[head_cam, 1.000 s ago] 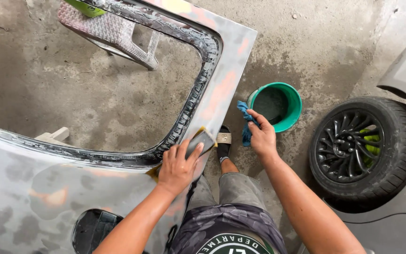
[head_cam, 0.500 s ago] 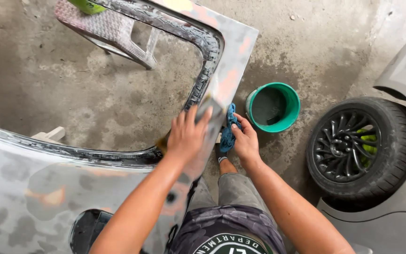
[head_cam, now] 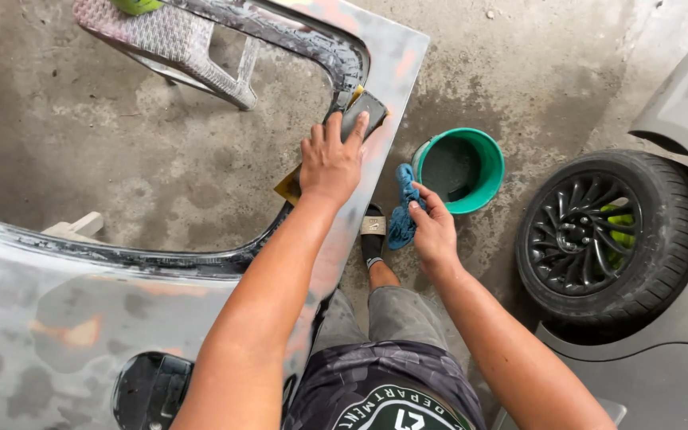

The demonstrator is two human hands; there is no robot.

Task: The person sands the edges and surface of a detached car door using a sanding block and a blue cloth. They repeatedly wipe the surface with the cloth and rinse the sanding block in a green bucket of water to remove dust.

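A sanded grey car body panel with orange and dark patches lies across the left, its window frame arching up to the top. My left hand presses a dark sanding block with yellowish paper under it against the frame's upright edge. My right hand holds a wet blue cloth against the panel's outer edge, just left of a green bucket.
A black car wheel and grey car body stand at the right. A woven plastic stool stands at top left on the wet concrete floor. My sandalled foot is below the cloth.
My left hand slid the sanding block up along the frame edge. My right hand left the bucket with the blue cloth and came to the panel's edge.
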